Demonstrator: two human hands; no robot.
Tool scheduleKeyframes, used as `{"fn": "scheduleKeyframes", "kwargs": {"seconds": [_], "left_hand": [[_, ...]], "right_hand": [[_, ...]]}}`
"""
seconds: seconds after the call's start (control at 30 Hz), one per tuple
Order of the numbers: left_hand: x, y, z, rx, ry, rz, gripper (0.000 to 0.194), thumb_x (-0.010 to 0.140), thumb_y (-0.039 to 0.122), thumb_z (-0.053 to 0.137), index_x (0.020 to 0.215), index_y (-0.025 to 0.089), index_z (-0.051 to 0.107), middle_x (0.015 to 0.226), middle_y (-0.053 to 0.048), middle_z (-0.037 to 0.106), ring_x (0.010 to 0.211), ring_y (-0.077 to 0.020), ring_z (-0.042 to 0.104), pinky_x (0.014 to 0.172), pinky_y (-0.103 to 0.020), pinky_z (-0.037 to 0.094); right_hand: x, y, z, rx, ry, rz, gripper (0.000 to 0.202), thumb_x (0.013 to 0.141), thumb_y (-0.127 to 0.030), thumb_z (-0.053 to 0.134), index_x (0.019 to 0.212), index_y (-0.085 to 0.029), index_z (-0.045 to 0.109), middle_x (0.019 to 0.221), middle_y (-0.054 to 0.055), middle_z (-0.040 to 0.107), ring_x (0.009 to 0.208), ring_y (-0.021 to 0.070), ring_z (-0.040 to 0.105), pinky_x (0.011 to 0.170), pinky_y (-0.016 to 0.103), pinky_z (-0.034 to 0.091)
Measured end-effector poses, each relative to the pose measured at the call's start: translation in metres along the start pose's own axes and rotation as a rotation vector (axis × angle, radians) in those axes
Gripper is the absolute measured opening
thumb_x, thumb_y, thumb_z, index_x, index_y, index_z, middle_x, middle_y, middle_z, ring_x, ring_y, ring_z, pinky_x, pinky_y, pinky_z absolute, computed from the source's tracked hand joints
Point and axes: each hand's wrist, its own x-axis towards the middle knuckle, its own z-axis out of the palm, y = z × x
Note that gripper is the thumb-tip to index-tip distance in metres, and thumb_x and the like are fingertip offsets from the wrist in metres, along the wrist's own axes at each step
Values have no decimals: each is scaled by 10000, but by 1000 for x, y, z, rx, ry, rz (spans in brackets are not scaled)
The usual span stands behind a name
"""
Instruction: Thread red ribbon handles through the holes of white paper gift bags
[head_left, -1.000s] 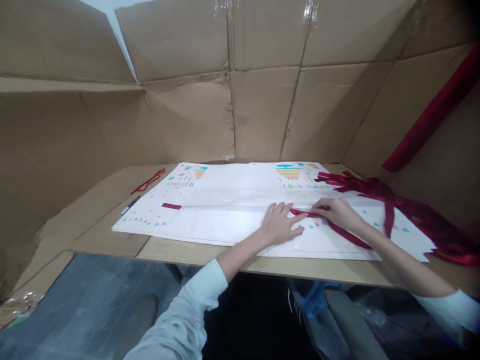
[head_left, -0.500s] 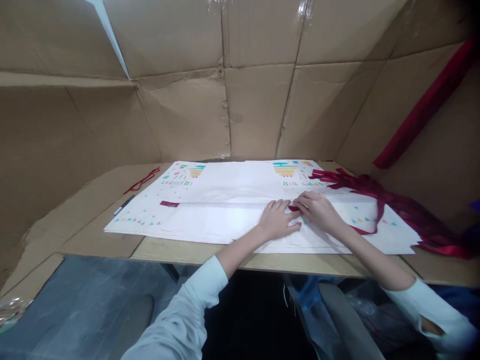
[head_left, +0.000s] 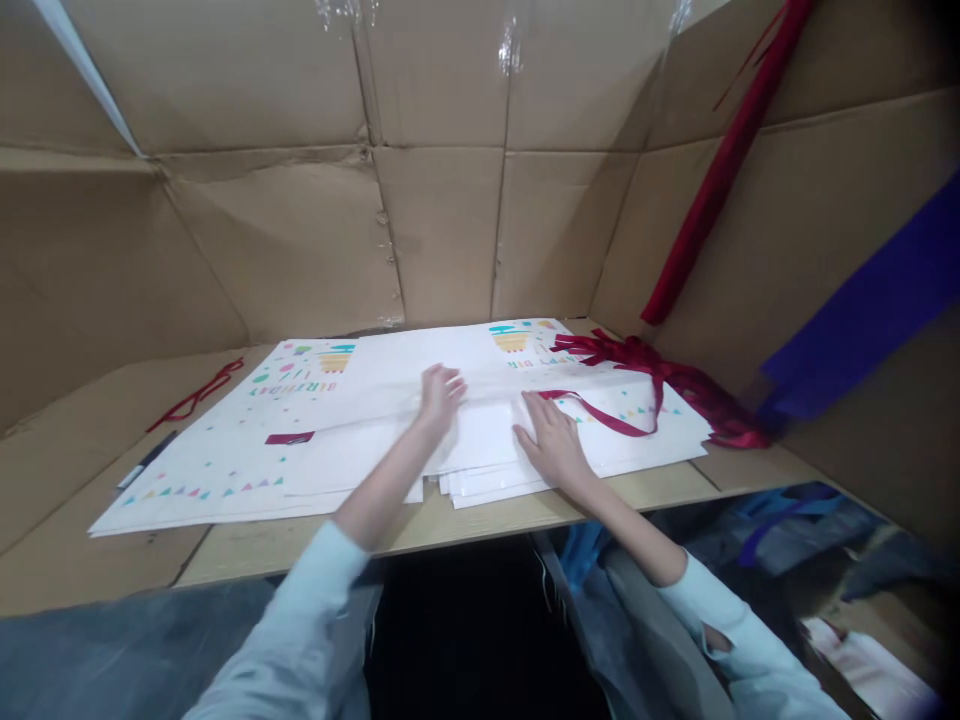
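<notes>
Sheets (head_left: 465, 435), white and party-printed, lie across the table (head_left: 675, 482) near its front edge. Right hand (head_left: 556, 440) rests flat on them, fingers extended and clasping nothing, fingertips at the end of a ribbon (head_left: 611, 420). Left hand (head_left: 441, 395), half curled, is over their middle; blur prevents telling whether it holds anything. Ribbon bunch (head_left: 679, 383): table's right end. Strip (head_left: 289, 438): sheets' left part. Red cord (head_left: 199, 393): table's left end.

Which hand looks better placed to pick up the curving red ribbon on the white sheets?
Probably the right hand: its fingertips lie right by the ribbon. The left hand is farther away, over the middle of the sheets.
</notes>
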Motion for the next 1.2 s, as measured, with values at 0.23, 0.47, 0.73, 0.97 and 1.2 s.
{"fn": "scheduleKeyframes", "kwargs": {"seconds": [0.23,0.47,0.73,0.97,1.2], "left_hand": [[-17,82,-184,668,299,66,339,632,236,570,957,185,488,942,-32,527,795,-129,521,720,-226,434],[-25,106,-269,1532,-204,280,437,690,430,467,1017,171,597,1121,-101,566,1040,-250,491,946,-345,343],[1,103,-262,1738,-382,354,417,786,500,364,938,188,594,988,-90,602,907,-233,536,835,-310,400],[-7,107,-274,2018,-559,596,485,822,198,194,1163,117,529,1167,-162,511,1055,-254,484,915,-356,363],[-4,122,-279,2104,-504,718,481,844,208,192,1139,99,557,1070,-171,551,1034,-271,456,912,-376,353]], "right_hand": [[7,15,0,-48,-10,51,612,856,-562,394,1364,-220,369,1421,54,289,1259,336,269,957,479,312],[5,15,8,-36,47,3,542,877,-518,358,1330,-226,412,1360,80,389,1173,333,361,883,505,327],[19,40,2,-43,-70,-203,629,855,-614,355,1380,-270,323,1416,45,302,1185,285,381,991,476,228],[19,44,9,-75,-59,-141,720,831,-674,312,1355,-183,370,1435,123,235,1242,306,328,1008,467,222],[20,45,12,-30,-71,-39,967,754,-773,297,1416,-76,198,1448,175,151,1298,336,225,1037,480,185]]}}
